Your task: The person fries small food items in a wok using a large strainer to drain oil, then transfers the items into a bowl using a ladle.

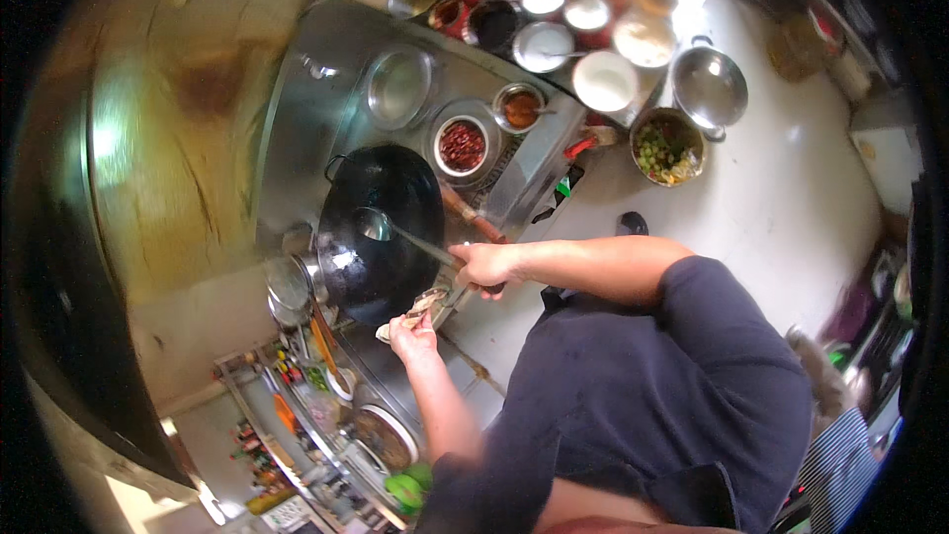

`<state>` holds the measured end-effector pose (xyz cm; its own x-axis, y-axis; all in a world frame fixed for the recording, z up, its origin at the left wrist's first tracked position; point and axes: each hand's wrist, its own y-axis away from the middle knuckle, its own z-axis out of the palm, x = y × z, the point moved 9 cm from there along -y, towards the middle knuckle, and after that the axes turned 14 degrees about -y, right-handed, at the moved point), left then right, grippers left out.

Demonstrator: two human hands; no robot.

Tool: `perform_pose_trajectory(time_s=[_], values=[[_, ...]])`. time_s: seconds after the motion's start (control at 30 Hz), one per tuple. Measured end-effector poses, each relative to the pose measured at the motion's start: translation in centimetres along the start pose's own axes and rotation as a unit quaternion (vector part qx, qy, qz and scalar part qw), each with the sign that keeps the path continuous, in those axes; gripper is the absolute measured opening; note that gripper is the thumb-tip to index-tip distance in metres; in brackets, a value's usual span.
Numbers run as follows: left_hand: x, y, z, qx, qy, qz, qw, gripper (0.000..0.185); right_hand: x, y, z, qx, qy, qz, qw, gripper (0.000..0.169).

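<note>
My right hand (485, 267) is closed around the handle of a metal ladle (422, 243), its index finger stretched along the shaft. The ladle's bowl (374, 224) rests inside a black wok (374, 267), against its dark inner surface. At the wok's near rim, my left hand (414, 337) grips a folded cloth (424, 302). The cloth lies at the wok's edge; whether the fingers also clasp the rim beneath it is hidden. No food can be made out in the wok.
Beyond the wok stand a bowl of dried red chillies (462, 146), a pot of red sauce (520, 108) and a metal basin (399, 87). Several seasoning bowls (543, 47) crowd the far counter. A bucket of scraps (667, 147) stands right; a shelf of bottles (267, 460) is lower left.
</note>
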<state>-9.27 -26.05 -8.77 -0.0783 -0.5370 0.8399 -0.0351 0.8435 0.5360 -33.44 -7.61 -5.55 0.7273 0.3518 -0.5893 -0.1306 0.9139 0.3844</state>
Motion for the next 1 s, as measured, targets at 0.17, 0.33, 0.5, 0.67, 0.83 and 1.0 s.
perform_pose_trajectory(time_s=[0.17, 0.33, 0.5, 0.67, 0.83, 1.0], values=[[-1.0, -2.3, -4.3, 0.006, 0.092, -0.016, 0.996, 0.025, 1.4, -4.8, 4.6, -0.032, 0.060, -0.002, 0.998, 0.081], [-4.3, -6.2, -10.2, -0.010, 0.113, -0.002, 0.994, 0.023, 2.8, -7.5, 8.7, -0.022, 0.122, -0.017, 0.992, 0.076], [-6.0, -8.1, -9.6, 0.021, 0.107, -0.034, 0.994, 0.023, 3.0, -9.5, 7.7, 0.048, 0.125, -0.049, 0.990, 0.074], [-6.8, -8.2, -10.2, 0.022, 0.150, -0.053, 0.987, 0.027, 2.3, -10.0, 8.4, 0.090, 0.127, -0.052, 0.986, 0.075], [-9.3, -8.6, -11.3, 0.041, 0.144, -0.068, 0.986, 0.025, 2.2, -9.7, 9.4, 0.112, 0.111, -0.044, 0.987, 0.073], [-9.8, -7.2, -10.5, 0.026, 0.167, -0.069, 0.983, 0.022, 2.4, -9.0, 9.1, 0.122, 0.131, -0.042, 0.983, 0.073]])
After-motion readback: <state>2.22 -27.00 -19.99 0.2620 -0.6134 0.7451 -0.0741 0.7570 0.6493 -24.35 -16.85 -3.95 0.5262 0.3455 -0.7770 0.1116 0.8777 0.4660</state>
